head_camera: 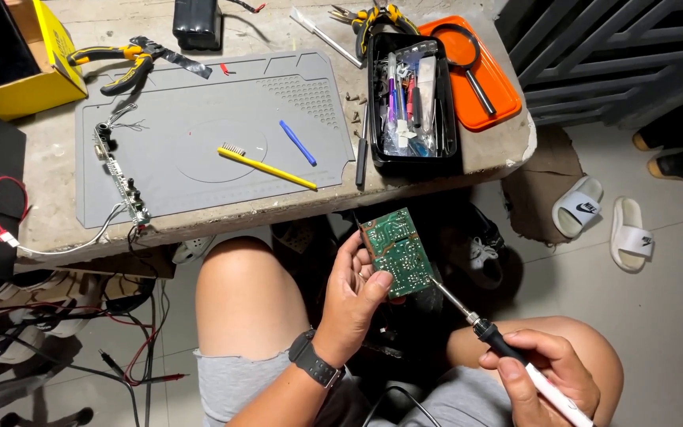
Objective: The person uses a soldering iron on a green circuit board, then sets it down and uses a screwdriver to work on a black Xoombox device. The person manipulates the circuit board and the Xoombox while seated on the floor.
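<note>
Circuit board (396, 251), green with its solder side up, sits below the edge of the bench (278, 207), held over the person's lap between the knees. The left hand (355, 296) has its grip clamped on the board, thumb pressed on the lower edge and fingers behind, which seems meant to keep the face tilted up toward the eyes and steady. Its long axis runs from upper left to lower right, the lower right corner pointing toward the soldering iron (507, 348). The right hand (543, 378) has its grip closed around the iron's dark handle like a pen, so the thin tip reaches up and left to touch the board's lower right edge. Above the board on the bench lie a grey mat (199, 103), a yellow toothbrush (266, 167) and a black tray (411, 99) of small tools.
</note>
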